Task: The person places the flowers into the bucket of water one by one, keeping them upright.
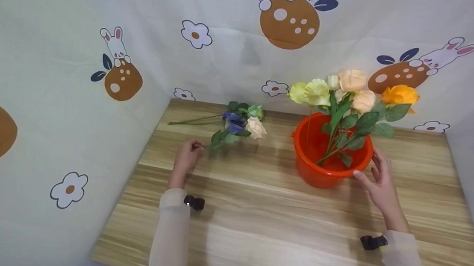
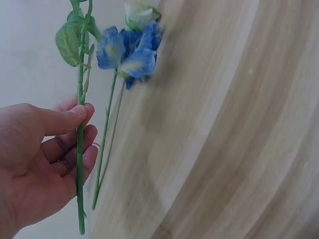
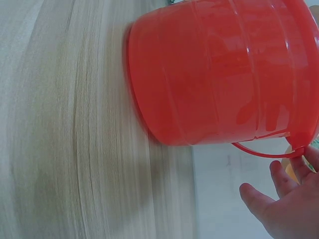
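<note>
My left hand (image 1: 189, 155) pinches the green stem (image 2: 80, 149) of an artificial rose between thumb and fingers. Its cream bloom (image 1: 256, 128) and leaves extend to the right, overlapping a blue artificial flower (image 2: 130, 52) that lies on the table with a pale green one (image 1: 255, 111). On the right stands a red bucket (image 1: 321, 177) with several artificial flowers in it: yellow-green (image 1: 317, 92), peach (image 1: 352, 79) and orange (image 1: 401, 95). Fingers spread, my right hand (image 1: 380, 186) touches the bucket's outer right side, with the thumb at the rim.
Both hands are over a wood-grain table (image 1: 262, 234). Behind it and at the left hangs pale cloth (image 1: 221, 71) printed with rabbits and flowers. A thin red handle (image 3: 264, 153) hangs at the bucket's side. Each wrist wears a small black camera (image 1: 195, 203).
</note>
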Tool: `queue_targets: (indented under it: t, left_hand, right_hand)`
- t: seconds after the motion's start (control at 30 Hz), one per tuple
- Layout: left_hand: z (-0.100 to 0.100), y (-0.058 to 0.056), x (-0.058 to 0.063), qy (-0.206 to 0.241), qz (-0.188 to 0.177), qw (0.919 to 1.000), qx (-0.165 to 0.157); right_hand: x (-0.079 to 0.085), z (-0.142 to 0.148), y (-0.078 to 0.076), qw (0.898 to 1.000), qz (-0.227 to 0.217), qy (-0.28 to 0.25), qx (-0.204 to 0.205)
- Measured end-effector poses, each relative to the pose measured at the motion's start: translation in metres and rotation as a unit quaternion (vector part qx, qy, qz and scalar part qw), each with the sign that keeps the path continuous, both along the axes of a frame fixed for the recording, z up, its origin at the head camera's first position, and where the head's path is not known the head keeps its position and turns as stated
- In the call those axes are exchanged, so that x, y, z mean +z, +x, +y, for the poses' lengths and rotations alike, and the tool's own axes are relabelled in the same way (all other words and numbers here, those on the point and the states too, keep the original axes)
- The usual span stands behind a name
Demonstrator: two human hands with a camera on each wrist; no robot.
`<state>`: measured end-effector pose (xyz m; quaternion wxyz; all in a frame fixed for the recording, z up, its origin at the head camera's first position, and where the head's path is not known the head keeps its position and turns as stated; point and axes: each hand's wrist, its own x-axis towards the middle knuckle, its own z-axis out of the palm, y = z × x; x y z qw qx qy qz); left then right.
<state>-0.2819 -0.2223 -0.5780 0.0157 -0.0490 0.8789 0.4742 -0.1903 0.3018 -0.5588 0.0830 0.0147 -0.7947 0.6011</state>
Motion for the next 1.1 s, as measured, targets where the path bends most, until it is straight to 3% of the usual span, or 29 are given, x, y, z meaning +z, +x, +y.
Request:
queue_targets:
  t: [0.37,0.8,1.1]
  left_hand:
    - [0.030,0.000,0.016,0.021,0.036,0.9983,-0.040]
    - [0.079,0.000,0.032,0.093,0.062,0.9918,-0.062]
    - [0.109,0.002,0.045,0.096,0.100,0.9882,-0.064]
  right_hand:
    - [0.001,-0.001,0.000,1.000,-0.004,0.003,-0.009]
    - [0.002,-0.001,0.000,1.000,-0.003,0.001,-0.006]
    - [0.002,0.000,0.001,1.000,-0.001,0.000,-0.003]
